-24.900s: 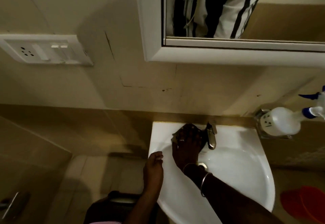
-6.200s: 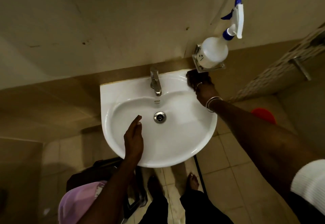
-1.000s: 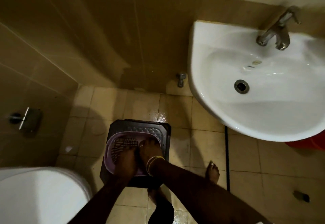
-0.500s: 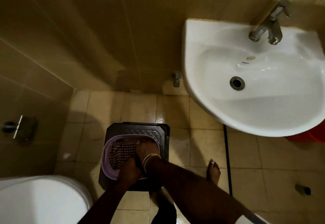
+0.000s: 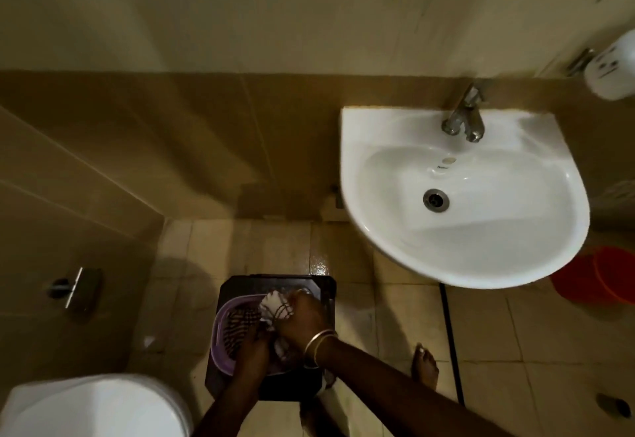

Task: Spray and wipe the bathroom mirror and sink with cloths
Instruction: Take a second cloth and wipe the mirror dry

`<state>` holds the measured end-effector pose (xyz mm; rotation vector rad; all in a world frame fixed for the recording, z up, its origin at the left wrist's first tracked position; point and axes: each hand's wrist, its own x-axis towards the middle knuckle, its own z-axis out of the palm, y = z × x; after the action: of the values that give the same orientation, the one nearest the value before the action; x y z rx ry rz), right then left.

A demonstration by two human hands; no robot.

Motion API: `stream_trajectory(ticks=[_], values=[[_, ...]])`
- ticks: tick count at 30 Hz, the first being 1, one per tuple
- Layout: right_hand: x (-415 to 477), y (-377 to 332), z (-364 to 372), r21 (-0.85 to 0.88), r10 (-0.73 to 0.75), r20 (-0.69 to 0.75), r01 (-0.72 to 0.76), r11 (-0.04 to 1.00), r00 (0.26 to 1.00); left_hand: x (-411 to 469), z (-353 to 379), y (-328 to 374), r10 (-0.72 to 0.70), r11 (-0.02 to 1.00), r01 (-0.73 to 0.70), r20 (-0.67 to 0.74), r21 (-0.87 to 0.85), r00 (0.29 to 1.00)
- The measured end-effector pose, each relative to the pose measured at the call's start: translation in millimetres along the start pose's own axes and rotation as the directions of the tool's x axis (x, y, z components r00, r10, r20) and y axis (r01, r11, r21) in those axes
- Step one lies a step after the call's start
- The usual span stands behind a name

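Low on the floor, a purple basket (image 5: pixel 220 325) rests on a black stool (image 5: pixel 323 287). A dark checked cloth (image 5: pixel 240 325) lies inside the basket. My right hand (image 5: pixel 302 316) grips a white striped cloth (image 5: pixel 276 308) just above the basket's right side. My left hand (image 5: pixel 252 350) is in the basket beside it, fingers closed on the lower part of the same cloth. The white sink (image 5: pixel 481 230) with its metal tap (image 5: pixel 464 117) is empty at upper right. The white spray bottle (image 5: pixel 611 69) sits in a wall holder at the far right edge. The mirror is out of view.
A white toilet lid (image 5: pixel 92 405) fills the lower left corner. A red bucket (image 5: pixel 598 275) stands on the floor under the sink's right side. A metal holder (image 5: pixel 74 287) sticks out of the left wall. My bare foot (image 5: pixel 426 366) is on the tiles.
My right hand has lifted a white striped cloth up out of the basket; before, both hands were pressed down among the cloths. The view has tilted up slightly.
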<state>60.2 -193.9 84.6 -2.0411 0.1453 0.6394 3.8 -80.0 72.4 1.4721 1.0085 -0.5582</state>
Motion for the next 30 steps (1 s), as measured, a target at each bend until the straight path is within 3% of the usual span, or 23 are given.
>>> stream_trajectory(ticks=[3, 7, 10, 14, 19, 25, 30], values=[[-21.3, -23.5, -46.7, 0.275, 0.062, -0.097, -0.033, 0.961, 0.993, -25.4, 14.6, 28.9, 0.049, 0.966, -0.043, 0.019, -0.253, 0.999], [-35.0, -45.3, -109.3, 0.509, 0.111, -0.096, -0.047, 0.859, 0.989, -83.8, 39.9, 80.9, 0.100, 0.770, 0.068, 0.225, -0.634, 0.969], [-43.5, -62.2, -156.7, 0.581, 0.071, -0.108, 0.005, 0.814, 0.992, -118.8, 62.9, 117.2, 0.226, 0.726, 0.053, 0.310, -0.686, 0.924], [-52.1, -79.1, -223.0, 0.659, 0.011, -0.164, 0.101, 0.745, 0.986, -146.1, 97.4, 163.8, 0.327, 0.758, -0.068, 0.287, -0.648, 0.900], [-67.0, -94.1, -286.9, 0.794, -0.010, -0.205, 0.172, 0.583, 0.979, -176.3, 134.1, 210.5, 0.433, 0.746, -0.168, 0.279, -0.644, 0.857], [-84.2, -103.9, -350.4, 0.647, -0.099, -0.362, 0.326, 0.689, 0.927, -216.9, 170.8, 259.3, 0.494, 0.751, -0.247, 0.272, -0.613, 0.826], [-92.6, -112.7, -388.8, 0.372, -0.242, -0.519, 0.472, 0.799, 0.820, -249.6, 202.5, 294.3, 0.588, 0.733, -0.386, 0.235, -0.560, 0.774]])
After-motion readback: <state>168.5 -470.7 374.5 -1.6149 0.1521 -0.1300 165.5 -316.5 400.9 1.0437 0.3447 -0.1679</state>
